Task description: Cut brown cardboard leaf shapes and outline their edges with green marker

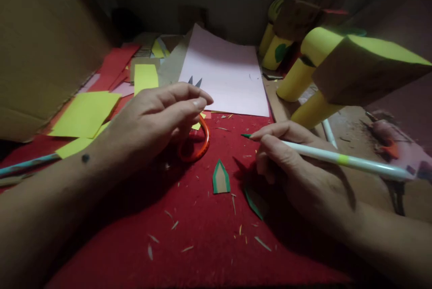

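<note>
My right hand point(290, 158) grips a white felt-tip pen point(313, 151) with a green tip, which points left above the red surface. My left hand point(168, 111) hovers over a pair of scissors with orange handles point(206, 138); its thumb lies against the index finger, with nothing visible between them. The dark blade tips show beyond the knuckles, while the middle of the scissors is hidden. Between my hands lies a small pointed cardboard piece point(221, 178) with green edges. A second green-edged piece point(254, 203) rests in the shadow under my right hand.
A pale pink sheet point(226, 73) lies ahead. Yellow paper point(84, 113) and red paper point(114, 66) are piled at left beside a cardboard wall point(43, 46). Yellow tubes joined to a cardboard box shape point(357, 73) stand at right. Scraps litter the red cloth point(135, 244).
</note>
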Tool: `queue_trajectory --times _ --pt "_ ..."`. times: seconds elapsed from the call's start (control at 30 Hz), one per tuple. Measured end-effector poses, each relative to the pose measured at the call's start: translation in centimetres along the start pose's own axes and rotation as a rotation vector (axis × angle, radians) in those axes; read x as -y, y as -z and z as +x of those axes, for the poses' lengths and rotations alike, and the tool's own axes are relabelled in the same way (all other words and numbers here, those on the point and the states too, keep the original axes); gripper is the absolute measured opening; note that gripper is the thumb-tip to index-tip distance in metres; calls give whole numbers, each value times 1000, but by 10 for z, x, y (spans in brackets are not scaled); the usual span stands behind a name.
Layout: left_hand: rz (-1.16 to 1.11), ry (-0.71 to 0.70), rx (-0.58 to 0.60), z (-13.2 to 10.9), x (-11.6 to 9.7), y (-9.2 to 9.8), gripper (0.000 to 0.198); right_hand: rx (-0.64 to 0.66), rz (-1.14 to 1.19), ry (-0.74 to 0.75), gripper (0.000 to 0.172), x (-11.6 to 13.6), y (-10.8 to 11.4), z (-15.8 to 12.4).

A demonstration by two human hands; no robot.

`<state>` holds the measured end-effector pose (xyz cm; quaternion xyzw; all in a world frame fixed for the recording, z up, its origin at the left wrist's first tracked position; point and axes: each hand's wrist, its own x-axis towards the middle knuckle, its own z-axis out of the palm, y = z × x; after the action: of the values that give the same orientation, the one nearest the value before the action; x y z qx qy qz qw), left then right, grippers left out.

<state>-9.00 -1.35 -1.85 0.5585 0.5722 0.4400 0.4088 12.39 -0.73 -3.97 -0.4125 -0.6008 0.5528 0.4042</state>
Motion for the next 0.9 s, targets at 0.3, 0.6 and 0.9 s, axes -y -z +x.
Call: queue_trajectory --times 0.3,0.6,0.9 --pt "-197 65 242 -7 -3 -7 14 2 217 54 14 2 11 9" --pt "11 -40 422 -8 0 -5 13 49 390 17 10 9 11 15" --pt "341 -286 301 -7 2 -2 13 121 383 12 12 5 4 9"
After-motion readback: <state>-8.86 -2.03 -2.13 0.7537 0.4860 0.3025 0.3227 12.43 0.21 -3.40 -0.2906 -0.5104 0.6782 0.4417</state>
